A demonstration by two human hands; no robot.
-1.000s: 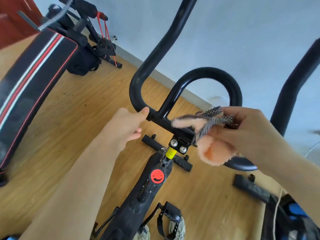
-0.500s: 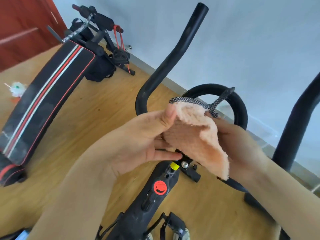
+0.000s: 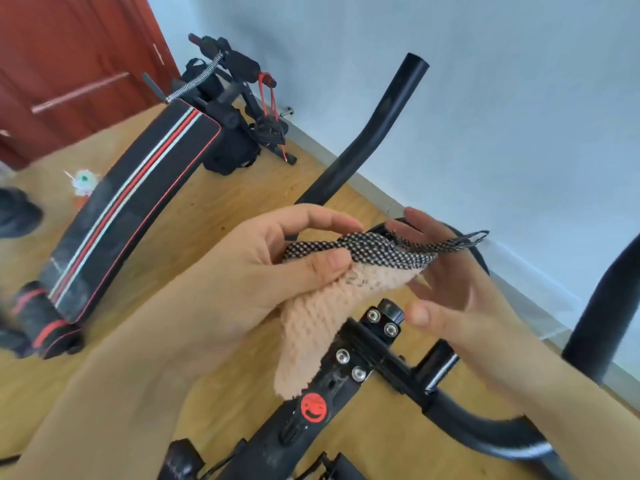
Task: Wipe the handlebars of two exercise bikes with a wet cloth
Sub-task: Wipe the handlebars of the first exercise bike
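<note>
Head view: my left hand [image 3: 263,271] pinches the peach cloth [image 3: 322,323] between thumb and fingers, above the bike's bolted stem clamp [image 3: 367,344]; my right hand [image 3: 446,292] is open, fingers spread against the cloth's checkered trim [image 3: 377,249]. Both hands hide the middle of the black handlebar [image 3: 377,133]. A striped sit-up bench [image 3: 131,209] lies left on the wooden floor [image 3: 214,209].

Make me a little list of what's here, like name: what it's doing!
cloth: peach with a checked edge, hanging over the bike
left hand: pinching the cloth
right hand: open, fingers behind the checked edge
handlebar: black, not being wiped
smiley sticker: red, on the bike frame
bench: striped, on the wooden floor
</note>
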